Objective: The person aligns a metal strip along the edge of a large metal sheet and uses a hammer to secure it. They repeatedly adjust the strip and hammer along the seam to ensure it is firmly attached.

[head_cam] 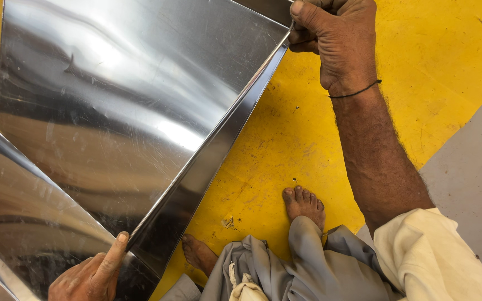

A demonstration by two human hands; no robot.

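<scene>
A large shiny metal sheet (124, 95) fills the left and middle of the head view, with a folded edge strip (213, 150) running diagonally from lower left to upper right. My right hand (338, 42) grips the upper end of that folded edge at the top. At the bottom left, my left hand (90, 273) holds the lower end, thumb pressed along the fold. A second curved sheet piece (23, 217) lies at the lower left under the hand.
The floor is yellow (285, 145), with a grey patch (470, 173) at the right. My two bare feet (303, 203) stand on the yellow floor just right of the sheet's folded edge, above grey trousers and a white sleeve.
</scene>
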